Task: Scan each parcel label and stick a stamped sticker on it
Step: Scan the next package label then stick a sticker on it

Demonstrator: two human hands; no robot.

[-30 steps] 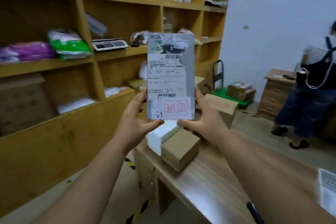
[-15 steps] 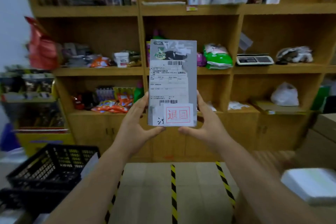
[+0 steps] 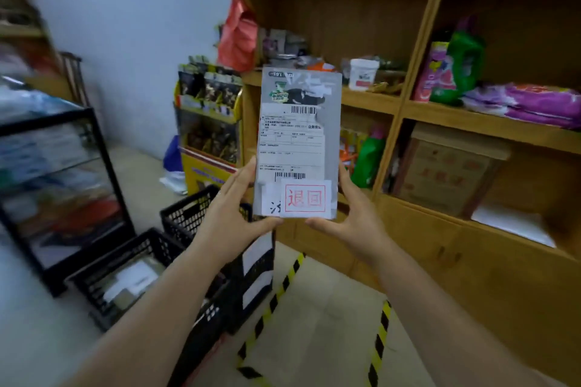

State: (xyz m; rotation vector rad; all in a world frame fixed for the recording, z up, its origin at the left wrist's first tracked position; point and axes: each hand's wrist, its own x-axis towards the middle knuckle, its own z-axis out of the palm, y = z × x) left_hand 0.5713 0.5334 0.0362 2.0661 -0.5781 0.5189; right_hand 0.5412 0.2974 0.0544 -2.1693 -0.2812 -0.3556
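Two black crates [image 3: 176, 264] beside wooden shelving [image 3: 405, 110].

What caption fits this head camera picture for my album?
Both hands, left hand and right hand, hold up a flat grey labelled parcel bearing a red-stamped white sticker.

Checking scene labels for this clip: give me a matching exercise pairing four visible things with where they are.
Things:
1. parcel
2. stamped sticker
3. black crate
4. white tub

Places:
A. on the wooden shelf
B. on the floor, lower left
C. held up between both hands
D. at the parcel's bottom edge

Pairs: 1-C, 2-D, 3-B, 4-A
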